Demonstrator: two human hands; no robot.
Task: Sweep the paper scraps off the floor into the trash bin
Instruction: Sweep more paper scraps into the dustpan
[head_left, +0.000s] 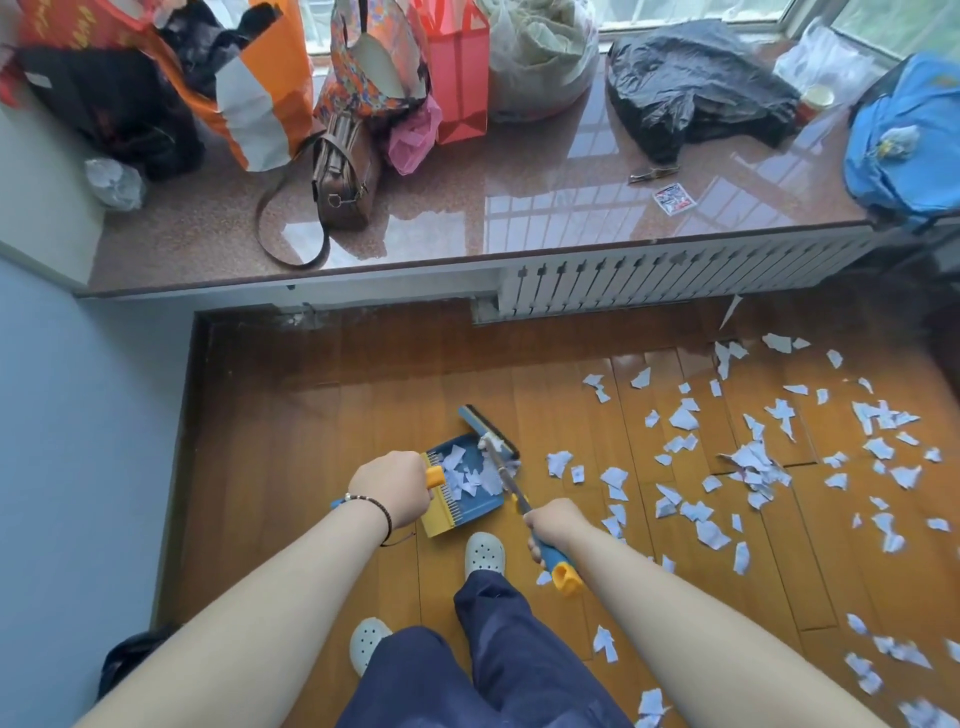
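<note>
Scraps (470, 475) in dustpan (485, 499), beside left grip (392, 488)

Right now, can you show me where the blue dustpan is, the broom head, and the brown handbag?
Blue plastic dustpan (491, 501): head view, on its bare front corner.
Black-and-blue broom head (480, 422): head view, on its middle.
Brown leather handbag (344, 179): head view, on its side panel.
</note>
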